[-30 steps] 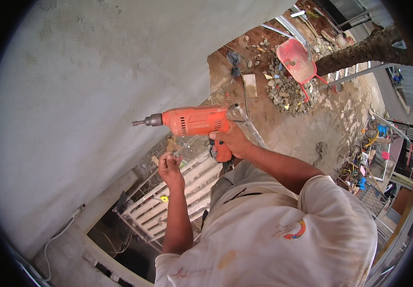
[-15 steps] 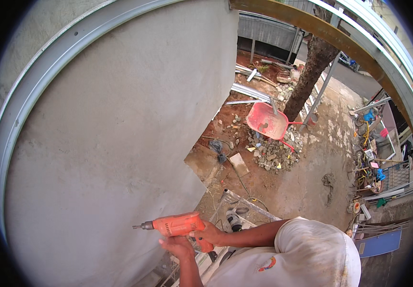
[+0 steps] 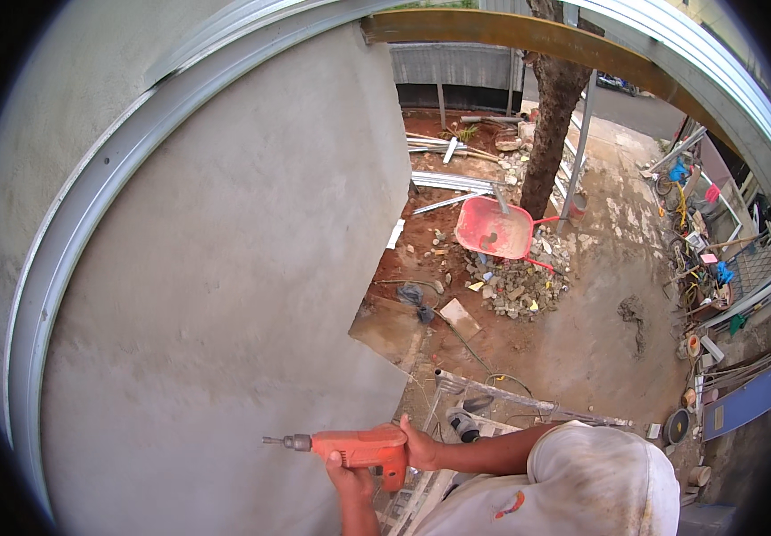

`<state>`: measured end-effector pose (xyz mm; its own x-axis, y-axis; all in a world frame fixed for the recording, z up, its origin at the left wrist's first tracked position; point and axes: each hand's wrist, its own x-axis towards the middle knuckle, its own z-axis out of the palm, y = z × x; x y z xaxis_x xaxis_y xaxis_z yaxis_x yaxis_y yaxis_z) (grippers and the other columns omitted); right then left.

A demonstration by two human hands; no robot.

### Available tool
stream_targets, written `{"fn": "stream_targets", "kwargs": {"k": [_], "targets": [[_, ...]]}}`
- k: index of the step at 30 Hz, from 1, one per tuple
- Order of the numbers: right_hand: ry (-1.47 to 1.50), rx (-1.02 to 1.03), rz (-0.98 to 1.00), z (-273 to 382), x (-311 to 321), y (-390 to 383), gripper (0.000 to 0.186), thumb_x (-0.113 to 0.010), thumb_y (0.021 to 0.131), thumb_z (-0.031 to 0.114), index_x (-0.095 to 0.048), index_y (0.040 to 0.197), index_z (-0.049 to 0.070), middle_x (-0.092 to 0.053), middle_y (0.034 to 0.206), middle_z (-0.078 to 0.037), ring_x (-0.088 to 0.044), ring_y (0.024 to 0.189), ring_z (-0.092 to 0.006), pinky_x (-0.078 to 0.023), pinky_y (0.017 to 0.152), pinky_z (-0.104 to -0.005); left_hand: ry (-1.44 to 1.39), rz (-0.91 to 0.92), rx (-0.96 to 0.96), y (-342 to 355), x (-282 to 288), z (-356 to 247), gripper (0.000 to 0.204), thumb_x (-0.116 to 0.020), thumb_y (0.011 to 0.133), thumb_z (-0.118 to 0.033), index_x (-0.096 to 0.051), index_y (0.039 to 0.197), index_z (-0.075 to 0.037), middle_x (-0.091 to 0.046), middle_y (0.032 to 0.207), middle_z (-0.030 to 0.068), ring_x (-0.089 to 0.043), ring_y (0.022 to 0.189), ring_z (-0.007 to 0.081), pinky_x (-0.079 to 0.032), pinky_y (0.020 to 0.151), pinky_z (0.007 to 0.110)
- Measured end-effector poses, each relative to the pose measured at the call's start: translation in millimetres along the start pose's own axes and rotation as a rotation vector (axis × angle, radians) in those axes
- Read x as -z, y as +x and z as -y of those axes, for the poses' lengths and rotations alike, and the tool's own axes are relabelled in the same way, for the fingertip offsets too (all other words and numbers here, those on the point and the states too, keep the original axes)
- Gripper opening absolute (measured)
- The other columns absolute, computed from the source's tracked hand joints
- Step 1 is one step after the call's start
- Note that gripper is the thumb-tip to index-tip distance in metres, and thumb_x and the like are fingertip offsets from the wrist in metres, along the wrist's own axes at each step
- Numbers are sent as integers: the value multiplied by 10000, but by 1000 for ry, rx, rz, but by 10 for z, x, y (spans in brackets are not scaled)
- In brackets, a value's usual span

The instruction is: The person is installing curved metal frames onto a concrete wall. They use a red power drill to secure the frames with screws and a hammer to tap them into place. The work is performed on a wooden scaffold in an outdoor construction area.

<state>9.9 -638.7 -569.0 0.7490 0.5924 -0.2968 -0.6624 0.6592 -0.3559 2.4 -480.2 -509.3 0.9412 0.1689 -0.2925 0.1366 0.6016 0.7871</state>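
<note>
An orange power drill [image 3: 360, 447] with a dark chuck and a short bit lies level, its bit toward the grey plastered wall [image 3: 216, 250] on the left. I cannot tell if the bit touches the wall. My left hand [image 3: 351, 481] is closed around the front of the drill's body from below, thumb up its near side. At the drill's rear end, above the handle, sits my right hand [image 3: 419, 445]; its thumb points up and its other fingers are mostly hidden behind the tool. The lower handle shows uncovered.
A metal channel [image 3: 41, 313] curves along the wall's left and top. Below are scaffold bars [image 3: 528, 404] and a shoe [image 3: 462, 423]. A red wheelbarrow [image 3: 494, 229] rests on rubble by a tree trunk [image 3: 548, 125]. Assorted scrap [image 3: 703, 259] lines the right side.
The drill has shifted right and slightly down in view and now lies more level. My left hand has come up around its body; my right hand has moved from the handle to the rear end.
</note>
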Motion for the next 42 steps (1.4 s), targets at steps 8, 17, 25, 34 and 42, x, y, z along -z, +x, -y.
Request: {"fn": "stream_targets", "kwargs": {"k": [8, 17, 25, 34, 42], "targets": [[-37, -135, -93, 98, 313, 195, 767, -344, 989, 695, -540, 1316, 28, -615, 1242, -138, -596, 1172, -233, -478, 1013, -420, 42, 60, 323, -3, 68, 100, 611, -682, 832, -467, -524, 1261, -63, -614, 1174, 107, -617, 1107, 278, -506, 975, 453], [-273, -176, -377, 104, 386, 411, 501, -518, 1016, 492, -690, 1104, 30, -696, 1031, -112, -661, 934, -204, -526, 891, -376, 409, 86, 567, -49, -302, 5, 445, -580, 923, -187, -529, 1288, 63, -635, 1165, 148, -648, 1061, 254, -517, 954, 389], [-545, -167, -270, 124, 647, 414, 351, -517, 1022, 314, -697, 1151, 42, -707, 1052, -99, -663, 951, -175, -526, 884, -343, 415, 168, 593, -24, -195, 196, 398, -583, 915, -171, -581, 1242, 56, -655, 1113, 139, -656, 1013, 251, -527, 919, 379], [-1092, -163, -201, 406, 1796, -367, 243, -524, 850, 57, -639, 1063, 66, -666, 862, -61, -657, 787, -147, -545, 663, -339, 386, 163, 569, -30, -106, 160, 460, -594, 893, -276, -546, 1254, 6, -630, 1141, 115, -636, 1059, 257, -505, 966, 411], [-2260, -584, -197, -567, 3771, -1992, 285, -696, 668, 287, -760, 871, 96, -722, 942, -163, -705, 834, -328, -573, 756, -424, 357, 62, 446, 45, 230, -12, 453, -578, 882, -272, -546, 1248, -8, -627, 1144, 113, -632, 1077, 266, -501, 977, 431]]}}
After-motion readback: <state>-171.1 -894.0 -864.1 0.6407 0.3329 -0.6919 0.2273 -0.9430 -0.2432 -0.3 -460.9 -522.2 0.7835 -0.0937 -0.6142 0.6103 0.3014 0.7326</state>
